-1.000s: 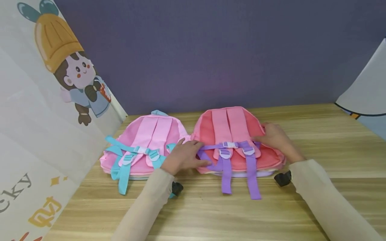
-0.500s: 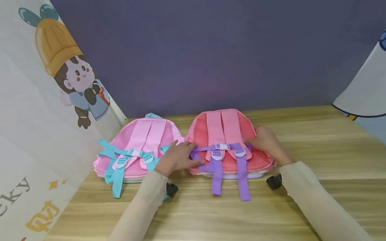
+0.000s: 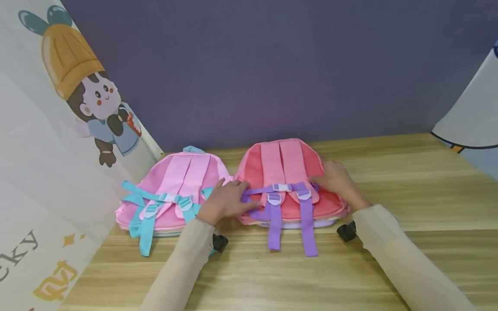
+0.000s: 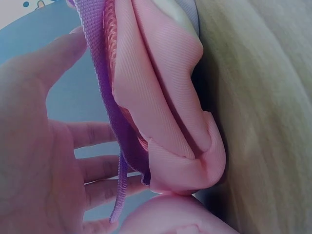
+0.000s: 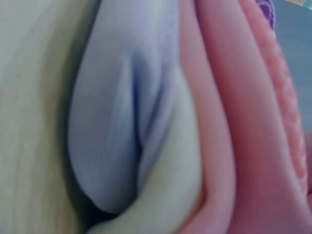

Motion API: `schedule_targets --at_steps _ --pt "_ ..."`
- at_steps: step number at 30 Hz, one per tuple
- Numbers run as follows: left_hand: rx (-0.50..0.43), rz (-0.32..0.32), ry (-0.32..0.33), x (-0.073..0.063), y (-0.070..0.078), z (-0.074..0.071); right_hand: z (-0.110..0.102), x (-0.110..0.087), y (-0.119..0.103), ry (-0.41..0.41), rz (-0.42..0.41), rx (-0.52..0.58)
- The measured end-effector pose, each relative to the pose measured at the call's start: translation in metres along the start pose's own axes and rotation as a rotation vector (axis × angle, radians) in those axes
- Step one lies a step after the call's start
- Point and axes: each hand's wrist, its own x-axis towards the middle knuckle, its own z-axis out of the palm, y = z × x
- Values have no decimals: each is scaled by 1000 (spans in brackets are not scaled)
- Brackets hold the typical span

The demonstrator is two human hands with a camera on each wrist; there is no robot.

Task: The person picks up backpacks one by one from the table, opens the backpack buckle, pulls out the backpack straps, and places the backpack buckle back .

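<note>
Centre of the table [image 3: 272, 280]: red backpack [image 3: 289, 209], touching the pink backpack [image 3: 175, 179] at left.
Left hand [image 3: 225, 201]: my fingers straight, spread between them.
Right hand [image 3: 337, 179]: thumb on red; I can't tell whether it grips.
Slide: both backpacks shifted left; I judge positioning unfinished.

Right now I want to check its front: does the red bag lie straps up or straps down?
Up: the red bag shows its purple straps and white buckle on top in the head view.
</note>
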Motion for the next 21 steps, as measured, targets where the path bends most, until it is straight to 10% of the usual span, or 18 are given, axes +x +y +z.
schedule_targets --at_steps 21 --pt "-35 123 90 33 21 7 4 6 -28 -90 -148 -25"
